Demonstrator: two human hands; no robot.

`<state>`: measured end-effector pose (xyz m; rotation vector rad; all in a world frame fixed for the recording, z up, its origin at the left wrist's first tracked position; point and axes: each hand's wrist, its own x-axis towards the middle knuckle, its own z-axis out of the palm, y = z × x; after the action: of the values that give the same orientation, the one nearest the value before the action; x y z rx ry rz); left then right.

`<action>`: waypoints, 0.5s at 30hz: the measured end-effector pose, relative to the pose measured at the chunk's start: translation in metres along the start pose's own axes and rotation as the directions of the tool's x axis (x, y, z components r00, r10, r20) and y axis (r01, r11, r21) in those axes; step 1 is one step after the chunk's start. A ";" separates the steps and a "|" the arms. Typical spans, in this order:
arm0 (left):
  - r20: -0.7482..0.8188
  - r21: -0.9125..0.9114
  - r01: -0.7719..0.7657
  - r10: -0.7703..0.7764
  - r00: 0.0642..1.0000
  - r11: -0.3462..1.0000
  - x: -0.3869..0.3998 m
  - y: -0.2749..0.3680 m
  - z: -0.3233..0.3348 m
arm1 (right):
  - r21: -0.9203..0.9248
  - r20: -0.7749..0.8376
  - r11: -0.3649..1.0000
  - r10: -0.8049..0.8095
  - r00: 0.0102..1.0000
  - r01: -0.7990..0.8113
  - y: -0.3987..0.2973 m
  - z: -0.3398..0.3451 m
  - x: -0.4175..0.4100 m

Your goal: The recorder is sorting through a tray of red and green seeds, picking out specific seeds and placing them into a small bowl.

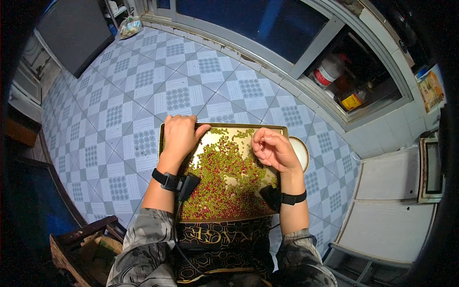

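A gold-coloured metal baking tray [285, 132] lies before me, strewn with mixed green and red beans [224, 190], thickest towards its near edge. My left hand [181, 134] rests on the tray's far left rim, its thumb stretched along that rim and its other fingers bent over it. Above the tray's right part, my right hand [274, 149] is turned partly palm up with curled fingers around a few red beans [263, 145]. A round white dish [299, 152] shows partly beyond the tray's right side, behind my right hand.
A black bag or cloth with gold pattern [222, 235] lies below the tray. Patterned tiles [179, 98] cover the floor. A wooden piece of furniture [68, 258] stands at lower left, a white cabinet [387, 226] at right. Along the back wall runs a sliding window frame [317, 46].
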<state>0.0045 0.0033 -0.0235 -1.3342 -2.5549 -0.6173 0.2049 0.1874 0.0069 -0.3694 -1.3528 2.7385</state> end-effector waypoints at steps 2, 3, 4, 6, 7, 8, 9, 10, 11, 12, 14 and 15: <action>-0.007 0.000 -0.018 0.018 1.000 1.000 0.000 0.000 0.001 | -0.178 -0.034 0.972 0.148 0.988 -0.151 0.000 -0.007 -0.002; -0.007 0.003 -0.016 0.016 1.000 1.000 -0.001 -0.001 0.001 | -0.177 -0.030 0.972 0.149 0.988 -0.153 0.003 -0.005 -0.003; -0.015 0.003 -0.017 0.017 1.000 1.000 -0.001 -0.002 0.002 | -0.411 0.006 0.899 0.169 0.986 -0.151 0.007 -0.001 -0.003; -0.024 0.002 -0.020 0.020 1.000 1.000 -0.002 -0.002 0.002 | -0.757 -0.047 0.622 0.254 0.966 -0.200 0.008 -0.001 -0.002; -0.023 0.002 -0.022 0.022 0.999 1.000 -0.001 -0.002 0.001 | -0.757 -0.047 0.622 0.253 0.966 -0.199 0.009 -0.001 -0.002; -0.022 0.001 -0.024 0.024 0.999 1.000 -0.001 -0.001 0.001 | -0.898 -0.073 0.418 0.161 0.984 -0.135 0.011 0.001 -0.002; -0.022 0.001 -0.025 0.025 0.999 1.000 -0.001 -0.001 0.001 | -0.980 -0.076 0.181 0.063 0.995 -0.087 0.013 0.003 -0.002; -0.021 0.007 -0.023 0.023 1.000 1.000 -0.001 -0.002 0.001 | -0.984 -0.093 0.150 0.030 0.995 -0.097 0.018 0.001 0.000; -0.020 0.014 -0.020 0.021 1.000 1.000 -0.002 -0.002 0.002 | -0.984 -0.093 0.150 0.030 0.995 -0.097 0.020 0.002 0.001; -0.020 0.013 -0.021 0.022 1.000 1.000 -0.001 -0.002 0.002 | -0.987 -0.083 0.136 0.014 0.996 -0.084 0.020 0.005 0.001; -0.015 0.020 -0.016 0.016 1.000 1.000 0.000 -0.001 0.002 | -0.990 -0.074 0.121 -0.003 0.997 -0.073 0.023 0.009 0.004; -0.016 0.021 -0.016 0.016 1.000 1.000 0.000 0.000 0.001 | -0.990 -0.085 0.126 -0.114 0.990 -0.070 0.026 0.012 0.006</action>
<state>0.0043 0.0035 -0.0249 -1.3363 -2.5284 -0.5944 0.1975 0.1634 -0.0081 -0.5272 -2.8978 1.1569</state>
